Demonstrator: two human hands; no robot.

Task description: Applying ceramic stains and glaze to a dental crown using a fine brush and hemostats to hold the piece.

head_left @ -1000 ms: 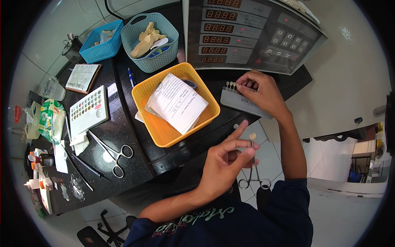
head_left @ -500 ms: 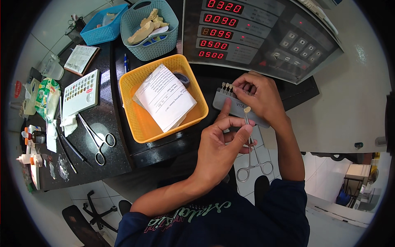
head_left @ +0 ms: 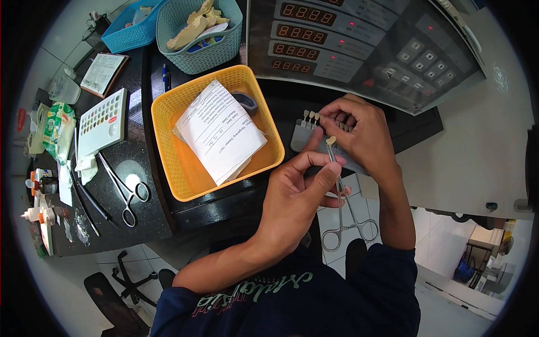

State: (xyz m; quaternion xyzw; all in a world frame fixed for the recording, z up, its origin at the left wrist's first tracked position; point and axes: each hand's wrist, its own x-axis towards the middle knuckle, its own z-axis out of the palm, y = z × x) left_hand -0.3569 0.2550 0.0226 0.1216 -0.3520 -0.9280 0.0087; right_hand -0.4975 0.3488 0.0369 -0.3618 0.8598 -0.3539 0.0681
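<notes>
Steel locking forceps are held in my left hand, thumb and fingers closed round their shanks. Their tips grip a small cream dental crown. Its index finger stretches to the grey tooth shade guide. Several tooth-coloured tabs stand in a row along the guide's upper edge. My right hand curls over the guide's right part, fingers bent at the tabs, and hides much of it. The crown sits just below the tab row, apart from it.
A yellow basket holds folded papers. Behind it stands a blue-grey basket with plaster pieces. A control panel rises beyond my hands. Scissor-handled forceps and a white palette lie at left.
The crown in the forceps has moved up and slightly left, closer to the tabs. The panel's digits look dimmer. My view has shifted a little; both hands keep their grip.
</notes>
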